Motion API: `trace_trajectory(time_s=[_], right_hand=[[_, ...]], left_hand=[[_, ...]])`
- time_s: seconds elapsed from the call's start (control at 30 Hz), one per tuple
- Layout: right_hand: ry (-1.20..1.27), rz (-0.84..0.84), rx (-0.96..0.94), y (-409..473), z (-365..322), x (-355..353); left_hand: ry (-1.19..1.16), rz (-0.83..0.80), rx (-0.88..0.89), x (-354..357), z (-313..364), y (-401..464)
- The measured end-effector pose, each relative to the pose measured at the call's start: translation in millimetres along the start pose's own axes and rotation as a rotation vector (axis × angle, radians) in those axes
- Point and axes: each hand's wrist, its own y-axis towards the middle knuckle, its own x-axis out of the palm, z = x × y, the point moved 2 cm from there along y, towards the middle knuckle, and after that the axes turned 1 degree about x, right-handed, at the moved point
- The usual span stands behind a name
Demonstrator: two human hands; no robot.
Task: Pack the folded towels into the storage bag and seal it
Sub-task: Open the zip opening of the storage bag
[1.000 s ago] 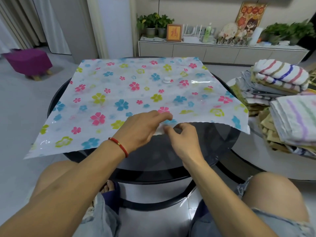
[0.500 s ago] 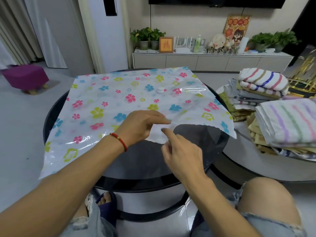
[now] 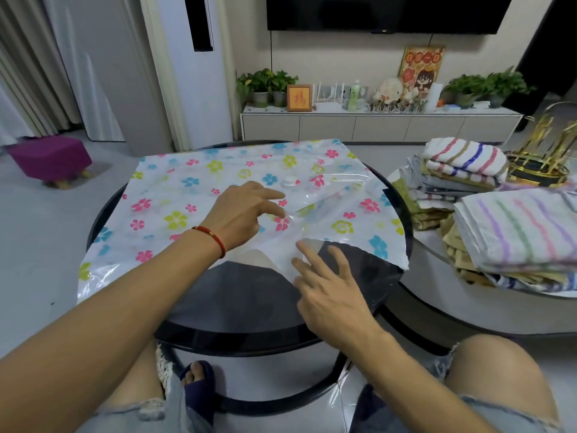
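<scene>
A clear storage bag [image 3: 187, 195] printed with coloured flowers lies flat on a round dark glass table [image 3: 237, 301], with a white valve cap [image 3: 288, 181] near its middle. My left hand [image 3: 246, 210], a red bracelet on its wrist, pinches the bag's top layer near the front edge and lifts it into a ridge. My right hand [image 3: 327, 276] rests with fingers spread, its index fingertip pressing the lower layer down at the bag's mouth. Folded striped towels sit in two stacks to the right, one at the back [image 3: 462, 160] and one nearer [image 3: 524, 226].
The towel stacks rest on a white low table [image 3: 437, 301] right of the dark one. A gold rack [image 3: 543, 164] stands behind them. A purple stool [image 3: 50, 157] is on the floor far left. My knees and a blue slipper [image 3: 198, 389] are under the table.
The bag's near edge has been drawn back from the table's front. My left hand rose with the top layer; my right hand went from pinching to spread fingers on the lower layer.
</scene>
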Motion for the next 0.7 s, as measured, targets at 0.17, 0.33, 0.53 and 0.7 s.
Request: trace_trajectory(time_s=[0.17,0.33,0.53,0.7], right_hand=[[-0.049,0.053,0.026,-14.1,1.0,7.0],[-0.142,0.026,-0.179,3.5,2.5,-2.4],[-0.251,-0.128,-0.162,41.8,50.8,-20.2],[-0.127,-0.074,-0.083,23.8,48.8,-3.3]], left_hand=[[0.004,0.065,-0.156,-9.4,-16.0,7.5],[-0.12,0.118,-0.117,-8.0,-13.5,15.3],[-0.163,0.016,0.071,-2.6,-3.2,-1.7],[0.146,-0.068,0.223,3.6,18.4,1.3]])
